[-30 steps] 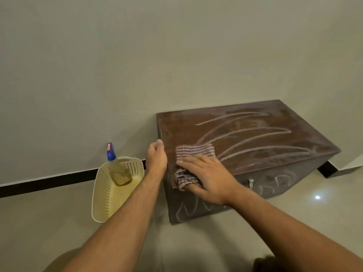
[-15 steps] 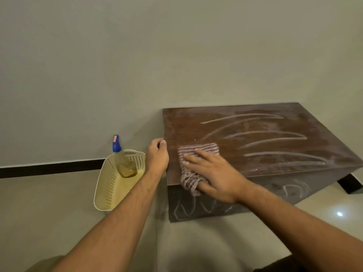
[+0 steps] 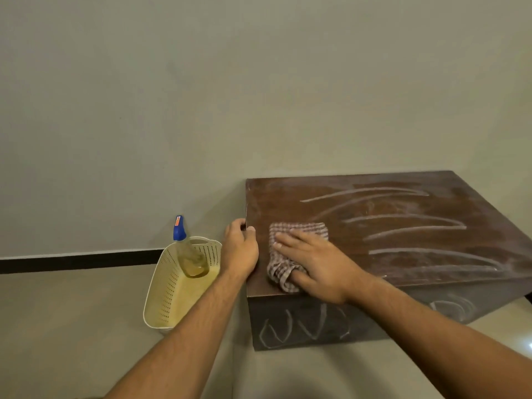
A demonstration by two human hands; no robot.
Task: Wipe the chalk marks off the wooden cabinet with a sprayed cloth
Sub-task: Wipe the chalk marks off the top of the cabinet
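**Cloth flat on the cabinet top, chalk lines all along the right**

The right hand (image 3: 313, 263) lies flat on the checked cloth (image 3: 300, 228), fingers (image 3: 283, 243) straight and slightly spread, pressing it down onto the near-left part of the wooden cabinet (image 3: 288, 194). The cloth bunches under the palm, one end lying near the front edge. The thumb lies against that lower fold; whether it pinches the fabric, one cannot tell.

The left hand (image 3: 240, 251) is at the cabinet's left edge, fingers curled round it, thumb resting on top.

The chalk marks (image 3: 403, 228) run as long pale curved lines across the right part of the top, well apart from the cloth. More looping chalk scribbles (image 3: 299, 326) show on the dark front face below.

To the left, on the floor (image 3: 72, 326), stands a cream perforated basket (image 3: 164, 298) just beside the cabinet. A spray bottle (image 3: 188, 251) with a blue head leans inside it, yellowish liquid in its lower part. A plain wall (image 3: 201, 96) rises behind.
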